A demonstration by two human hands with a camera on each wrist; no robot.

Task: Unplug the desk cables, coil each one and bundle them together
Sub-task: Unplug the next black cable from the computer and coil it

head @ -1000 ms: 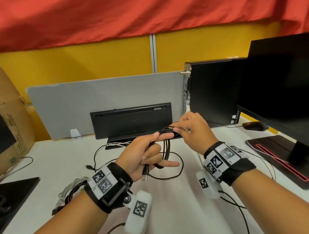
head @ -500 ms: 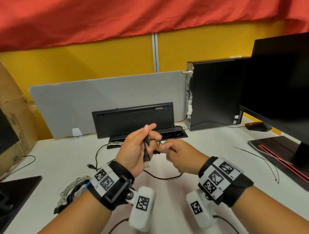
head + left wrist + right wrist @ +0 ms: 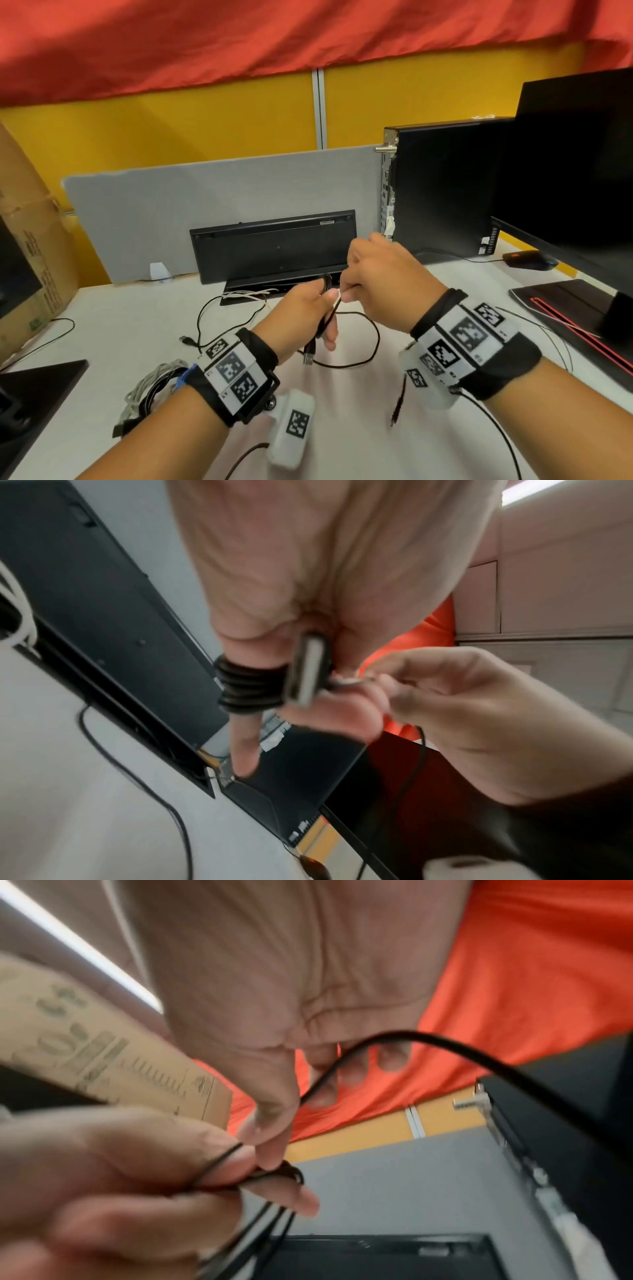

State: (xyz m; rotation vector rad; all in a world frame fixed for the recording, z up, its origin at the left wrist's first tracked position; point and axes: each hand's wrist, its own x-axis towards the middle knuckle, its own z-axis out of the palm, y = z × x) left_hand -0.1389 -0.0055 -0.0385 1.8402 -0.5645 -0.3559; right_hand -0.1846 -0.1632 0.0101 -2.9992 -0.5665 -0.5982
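Both your hands met in front of the keyboard (image 3: 274, 248), left hand (image 3: 301, 317) clenched round several loops of black cable (image 3: 328, 317), its USB plug (image 3: 309, 356) hanging below, right hand (image 3: 383, 281) pinching one strand beside your left thumb, coiled bundle (image 3: 154, 387) left of the keyboard.

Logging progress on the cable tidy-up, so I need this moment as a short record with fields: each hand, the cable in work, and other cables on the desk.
left hand: grips coiled loops of the black USB cable
right hand: pinches a strand of that cable beside the left thumb
USB plug: hangs below the left hand
cable tail: loops loosely on the desk
finished bundle: grey and black cables, desk left
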